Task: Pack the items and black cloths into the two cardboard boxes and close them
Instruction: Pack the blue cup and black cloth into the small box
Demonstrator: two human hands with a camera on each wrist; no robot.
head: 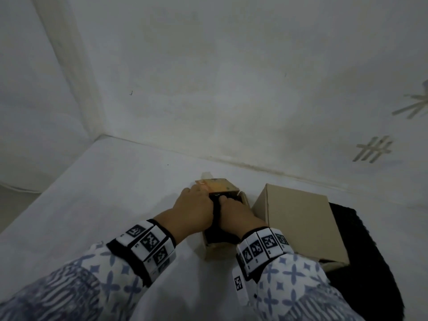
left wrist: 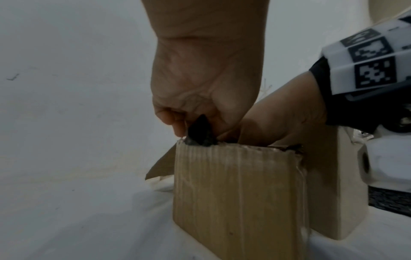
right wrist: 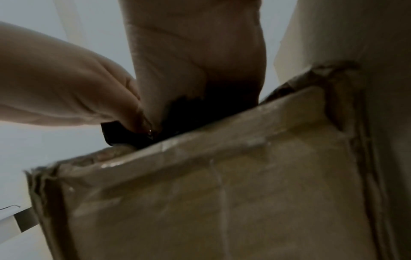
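A small open cardboard box (head: 216, 250) stands on the white surface with a black cloth (head: 214, 208) stuffed into it. Its printed far flap (head: 217, 185) stands up. My left hand (head: 196, 209) curls over the box's left side and pinches a fold of the black cloth (left wrist: 200, 132) at the rim. My right hand (head: 234, 213) reaches into the box beside it, fingers curled down into the black cloth (right wrist: 138, 135); the fingertips are hidden. A larger closed cardboard box (head: 298, 223) stands just right of the small one.
A second black cloth (head: 361, 262) lies under and right of the larger box. White walls rise close behind, meeting in a corner at far left. White surface stretches to the left of the small box.
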